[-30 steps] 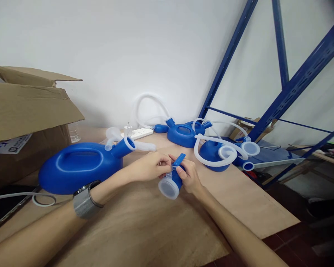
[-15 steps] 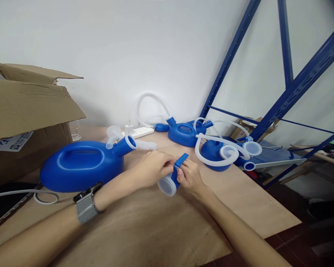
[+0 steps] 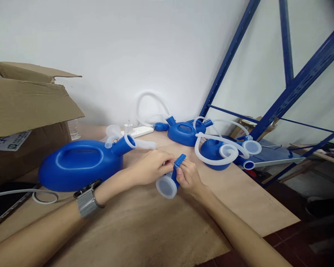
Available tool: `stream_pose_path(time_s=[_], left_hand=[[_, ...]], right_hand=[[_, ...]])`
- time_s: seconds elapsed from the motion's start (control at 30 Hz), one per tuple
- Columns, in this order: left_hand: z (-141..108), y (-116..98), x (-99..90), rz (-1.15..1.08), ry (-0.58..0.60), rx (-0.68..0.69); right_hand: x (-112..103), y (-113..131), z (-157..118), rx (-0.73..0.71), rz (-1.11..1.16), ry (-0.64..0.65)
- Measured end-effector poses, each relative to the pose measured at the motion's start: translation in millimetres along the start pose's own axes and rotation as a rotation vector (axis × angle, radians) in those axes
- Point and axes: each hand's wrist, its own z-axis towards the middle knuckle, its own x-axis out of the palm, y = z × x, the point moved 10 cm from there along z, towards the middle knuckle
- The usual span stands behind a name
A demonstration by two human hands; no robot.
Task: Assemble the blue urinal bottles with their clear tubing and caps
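A person's right hand closes thumb and fingers around a blue fitting above the wooden tabletop, inward from its right edge, with the translucent cap below the grip toward the near edge and a blue tab jutting above. The left hand draws its fingertips together at the fitting's left side; whether they pinch anything cannot be seen. Fingers hide the fitting's middle; the frame crops a cardboard box.

Near jug and held spout are smooth, softly shiny plastic; the lid frosted plastic; the hose ribbed; worktop smooth wood; carton matt cardboard; watch strap metal mesh.
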Motion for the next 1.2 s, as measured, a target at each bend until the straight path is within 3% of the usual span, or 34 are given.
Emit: stream_pose_path(time_s=[0.57, 0.7, 0.97, 1.07, 1.2], left_hand=[[-0.5, -7.6, 0.2, -0.029, 0.032, 0.092], [-1.4, -9.0, 1.4, -0.008, 0.042, 0.109], [-1.0, -0.4, 12.3, -0.029, 0.121, 0.040], [-0.5, 7.3, 5.4, 0.013, 0.076, -0.011], [-3.3, 12.7, -10.5, 0.091, 0.055, -0.100]], right_hand=[[-0.1, 6.6, 2.0, 0.064, 0.197, -0.018], [5.1, 5.7, 0.2, 0.071, 0.190, 0.031], [15.3, 8.8, -1.7, 0.042, 0.191, 0.071], [12.5, -2.7, 2.3, 0.117, 0.203, 0.028], [7.7, -36.9, 6.3, 0.306, 0.144, 0.006]])
